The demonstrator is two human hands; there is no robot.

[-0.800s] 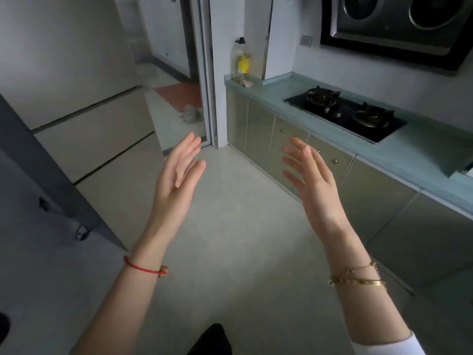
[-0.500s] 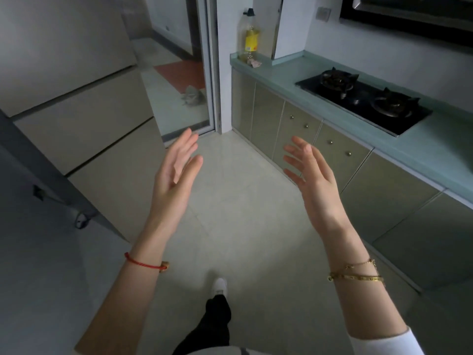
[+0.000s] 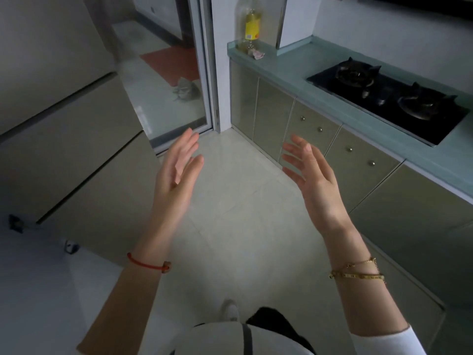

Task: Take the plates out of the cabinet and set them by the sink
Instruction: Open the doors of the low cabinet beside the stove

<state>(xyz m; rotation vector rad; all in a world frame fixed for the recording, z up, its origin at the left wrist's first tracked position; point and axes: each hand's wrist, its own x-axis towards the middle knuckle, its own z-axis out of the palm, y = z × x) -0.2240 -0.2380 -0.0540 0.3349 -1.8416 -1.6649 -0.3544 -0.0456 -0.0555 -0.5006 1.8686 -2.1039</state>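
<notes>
My left hand (image 3: 176,172) and my right hand (image 3: 311,179) are raised in front of me over the pale tiled floor, palms facing each other, fingers spread, both holding nothing. No plates and no sink are in view. A row of shut base cabinets (image 3: 271,119) with small round knobs runs along the right, under a pale green counter (image 3: 294,73). My right hand is nearest the drawer fronts (image 3: 358,160) but is apart from them.
A black two-burner gas hob (image 3: 389,98) is set into the counter. A bottle of yellow liquid (image 3: 252,24) stands at the counter's far end. A tall fridge (image 3: 64,139) stands on the left. A glass sliding door (image 3: 163,73) is ahead, with a red mat beyond.
The view has tilted downward and moved forward; my torso and a shoe have come into view at the bottom. Both hands stay raised and empty in the same pose.
</notes>
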